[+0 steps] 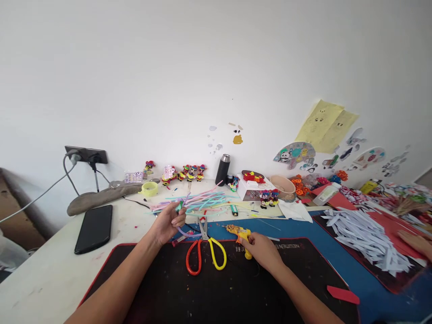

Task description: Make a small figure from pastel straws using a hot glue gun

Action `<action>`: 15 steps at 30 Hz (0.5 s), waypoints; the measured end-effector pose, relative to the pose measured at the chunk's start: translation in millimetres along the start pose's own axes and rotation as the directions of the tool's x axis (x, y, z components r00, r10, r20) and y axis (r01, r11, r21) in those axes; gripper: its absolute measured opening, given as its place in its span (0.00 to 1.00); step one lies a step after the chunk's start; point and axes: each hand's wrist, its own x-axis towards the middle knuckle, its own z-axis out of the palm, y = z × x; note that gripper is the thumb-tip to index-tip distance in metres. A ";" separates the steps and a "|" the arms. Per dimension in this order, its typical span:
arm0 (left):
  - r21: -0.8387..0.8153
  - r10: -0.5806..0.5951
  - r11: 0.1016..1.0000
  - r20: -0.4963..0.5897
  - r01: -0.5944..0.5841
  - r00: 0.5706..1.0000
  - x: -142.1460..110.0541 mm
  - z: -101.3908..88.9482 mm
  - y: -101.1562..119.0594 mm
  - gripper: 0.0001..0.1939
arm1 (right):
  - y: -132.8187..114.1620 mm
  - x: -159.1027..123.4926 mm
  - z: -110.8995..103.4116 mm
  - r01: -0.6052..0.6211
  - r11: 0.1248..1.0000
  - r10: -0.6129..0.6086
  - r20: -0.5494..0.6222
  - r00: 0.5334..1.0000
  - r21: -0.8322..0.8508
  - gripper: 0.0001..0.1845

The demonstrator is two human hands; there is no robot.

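Head view, the only one I've got. My left hand [168, 222] is left of centre over the far edge of the black mat [209, 292], fingers pinched together on a purple fuzzy stem [186, 234] and a small green piece [180, 205]. The stem's lower end curves right, toward the scissors; can't tell if it touches them. My right hand [263, 252] is right of centre, wrapped round the handle of a yellow glue gun [241, 234], nozzle facing left. Can't tell whether the gun rests on the mat.

Scissors [204, 235] lie between my two hands, one handle red, one yellow, blades slightly apart and facing the far side. Beyond them, a pile of pastel fuzzy stems [202, 198]. Far row along the wall: small colourful figures [192, 173], black flask [222, 171] leaning in view, white box [248, 193]. Left side: dark phone [93, 229], with a yellow-green tape roll [149, 189] farther off to its right. Right side: heap of white paper strips [367, 238] on a second mat, a co-worker's hand [416, 243] just beside it at the edge. Red strip [343, 294] lies at the near right of my mat.
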 end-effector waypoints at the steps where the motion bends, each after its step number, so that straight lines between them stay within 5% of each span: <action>1: -0.003 -0.003 1.000 -0.003 0.003 1.000 -0.1 0.3 -0.3 0.18 | 1.7 0.9 2.0 0.001 0.999 -0.001 -0.001 1.000 0.046 0.23; 5: -0.008 -0.003 1.000 0.002 0.003 1.000 -0.2 0.5 -1.6 0.18 | 4.4 1.4 7.8 -0.088 0.886 0.044 0.107 0.993 0.455 0.25; 10: 0.023 -0.022 0.999 0.031 0.021 0.999 1.2 -3.2 -3.2 0.17 | -9.3 -4.6 8.5 -0.195 0.458 -0.032 0.235 0.971 0.867 0.27; 15: 0.075 -0.050 0.996 0.062 0.045 0.997 3.1 -7.9 -5.3 0.17 | -36.3 -6.7 12.4 -0.258 0.063 -0.157 0.265 0.951 0.964 0.26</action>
